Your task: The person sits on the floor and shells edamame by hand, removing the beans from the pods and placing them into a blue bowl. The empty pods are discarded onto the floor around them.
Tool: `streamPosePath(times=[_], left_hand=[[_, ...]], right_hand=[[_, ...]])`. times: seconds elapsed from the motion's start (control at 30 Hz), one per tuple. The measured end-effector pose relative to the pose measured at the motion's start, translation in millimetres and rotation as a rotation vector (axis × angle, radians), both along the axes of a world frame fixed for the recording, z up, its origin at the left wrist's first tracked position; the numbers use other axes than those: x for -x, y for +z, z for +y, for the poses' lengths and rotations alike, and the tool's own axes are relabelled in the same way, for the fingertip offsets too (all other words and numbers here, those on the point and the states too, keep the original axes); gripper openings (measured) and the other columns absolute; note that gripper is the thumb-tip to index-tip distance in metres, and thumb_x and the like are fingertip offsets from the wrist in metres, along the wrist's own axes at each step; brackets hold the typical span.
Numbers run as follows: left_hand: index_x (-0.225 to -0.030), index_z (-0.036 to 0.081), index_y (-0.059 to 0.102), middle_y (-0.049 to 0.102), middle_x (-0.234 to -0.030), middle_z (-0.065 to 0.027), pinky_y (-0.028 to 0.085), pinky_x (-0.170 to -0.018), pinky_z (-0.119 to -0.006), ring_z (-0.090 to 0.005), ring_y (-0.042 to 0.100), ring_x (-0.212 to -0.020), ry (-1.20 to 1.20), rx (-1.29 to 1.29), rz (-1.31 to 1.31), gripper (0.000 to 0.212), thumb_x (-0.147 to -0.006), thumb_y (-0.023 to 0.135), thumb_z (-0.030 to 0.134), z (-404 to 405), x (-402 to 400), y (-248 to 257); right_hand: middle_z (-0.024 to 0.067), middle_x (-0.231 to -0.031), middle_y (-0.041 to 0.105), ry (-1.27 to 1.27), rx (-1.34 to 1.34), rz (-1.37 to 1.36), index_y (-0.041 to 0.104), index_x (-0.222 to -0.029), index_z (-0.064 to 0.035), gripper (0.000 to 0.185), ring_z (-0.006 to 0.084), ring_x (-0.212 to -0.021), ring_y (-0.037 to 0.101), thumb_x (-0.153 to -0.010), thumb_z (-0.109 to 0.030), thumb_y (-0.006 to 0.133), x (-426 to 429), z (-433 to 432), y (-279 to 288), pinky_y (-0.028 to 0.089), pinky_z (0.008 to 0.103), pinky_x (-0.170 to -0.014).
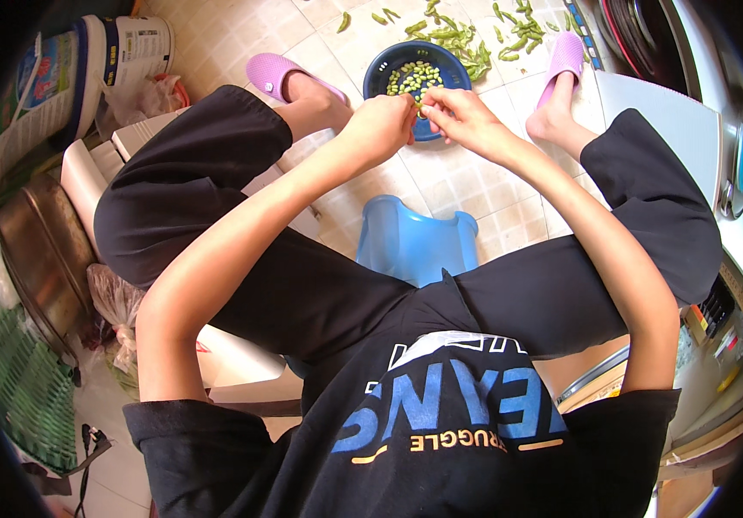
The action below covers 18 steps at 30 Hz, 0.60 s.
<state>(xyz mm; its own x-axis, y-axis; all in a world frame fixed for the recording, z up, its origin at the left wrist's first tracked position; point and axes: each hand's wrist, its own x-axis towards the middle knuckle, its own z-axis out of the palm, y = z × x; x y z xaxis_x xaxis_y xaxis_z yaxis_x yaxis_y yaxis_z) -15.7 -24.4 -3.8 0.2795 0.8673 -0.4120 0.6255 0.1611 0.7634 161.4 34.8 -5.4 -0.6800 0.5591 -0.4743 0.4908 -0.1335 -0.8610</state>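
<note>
Both hands meet over the near rim of a blue plastic colander on the floor. My left hand and my right hand pinch a small green soybean pod between their fingertips; the fingers partly hide it. Shelled green soybeans lie in the colander. Behind and to the right of it is a heap of green pods or empty shells, and a looser group of pods lies farther right on the tiles.
A blue plastic stool shows between my thighs. Pink clogs are on my feet. At left are white buckets, a metal basin and a green woven basket. A white cabinet or appliance panel stands at right.
</note>
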Motion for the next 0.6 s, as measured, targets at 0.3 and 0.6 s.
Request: streamPosePath(times=[0.3, 0.6], left_hand=[[-0.083, -0.001, 0.06, 0.063, -0.064, -0.0109, 0.049, -0.057, -0.036, -0.0261, 0.063, -0.058, 0.002, -0.13, -0.019, 0.024, -0.094, 0.049, 0.017, 5.7, 0.8, 0.6], [-0.079, -0.001, 0.057, 0.06, -0.065, -0.0204, 0.047, -0.059, -0.045, -0.0378, 0.061, -0.064, 0.128, -0.282, 0.119, 0.022, -0.092, 0.053, 0.017, -2.0, -5.6, 5.2]], right_hand=[[0.0108, -0.067, 0.057, 0.036, -0.331, 0.005, 0.058, -0.091, -0.0016, 0.013, 0.0197, -0.057, 0.054, -0.089, -0.014, 0.056, -1.7, 0.9, -3.6, 0.043, 0.0334, -0.055], [0.0123, -0.066, 0.053, -0.086, -0.458, -0.021, 0.055, -0.087, -0.0001, 0.01, 0.0206, -0.056, 0.051, -0.088, -0.01, 0.056, 13.1, -6.2, 6.0, 0.041, 0.0326, -0.054]])
